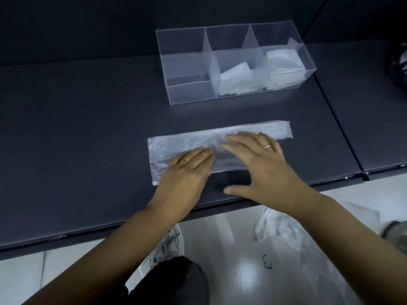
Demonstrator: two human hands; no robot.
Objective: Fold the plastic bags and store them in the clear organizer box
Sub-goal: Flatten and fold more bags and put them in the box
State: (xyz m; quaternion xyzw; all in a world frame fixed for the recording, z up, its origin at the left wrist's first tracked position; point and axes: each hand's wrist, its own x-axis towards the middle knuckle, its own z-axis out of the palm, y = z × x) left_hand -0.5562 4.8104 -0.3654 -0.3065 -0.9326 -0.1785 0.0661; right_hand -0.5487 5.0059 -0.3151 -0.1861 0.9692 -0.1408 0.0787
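Head view: left hand [187,172] and right hand [262,168], fingers straight, press flat on the plastic bag [176,144] mid-frame on the bench [77,128]; organizer box [187,91] above.

The left grip [187,172] wears a plain, rounded gold band [184,161] on one finger. The right grip [264,170] wears a thinner band [267,147], also on one finger, that looks paler and catches the light. Both forearms [132,238] are bare from the wrist to the near edge of the view, and between them a dark trouser leg [174,280] with soft creases covers the knee, with a white-and-grey sneaker [167,243] with pale laces just beyond it.
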